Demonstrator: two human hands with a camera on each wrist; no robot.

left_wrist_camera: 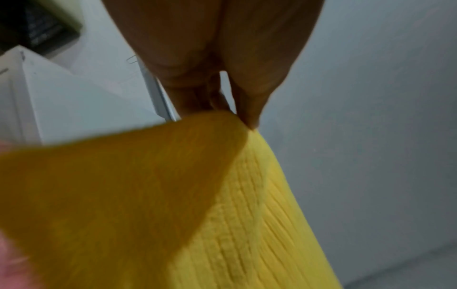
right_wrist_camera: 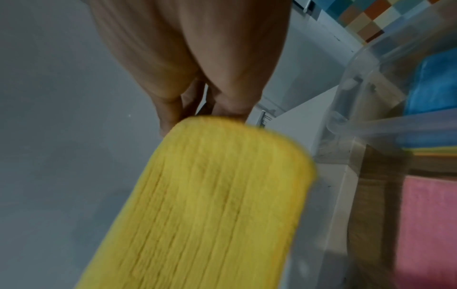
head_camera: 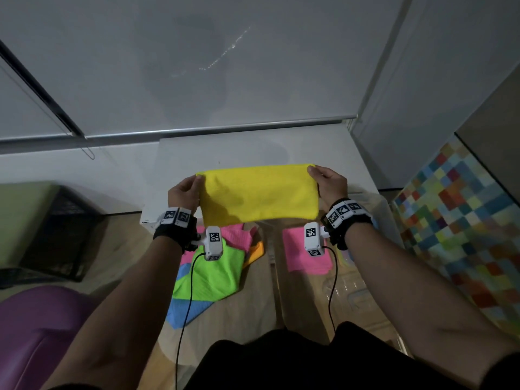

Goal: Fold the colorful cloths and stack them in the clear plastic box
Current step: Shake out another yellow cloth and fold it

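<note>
Pink cloth (head_camera: 306, 253) in clear box (head_camera: 389, 220), hands (head_camera: 183, 192) stretching yellow cloth (head_camera: 260, 192)

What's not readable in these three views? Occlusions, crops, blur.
- Head view: the yellow cloth held up by the left hand and right hand hides the far part of the unfolded pile.
- Head view: clear plastic box walls barely show; the right forearm covers its contents beside the folded pink cloth.
- Wrist views: cloth fills both frames, blurred; fingertips hidden behind its edge.

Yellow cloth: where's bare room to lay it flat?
The white box top beyond the yellow cloth is bare. Wood floor shows between the loose pile and the pink cloth in the clear box. The pile is crowded.
</note>
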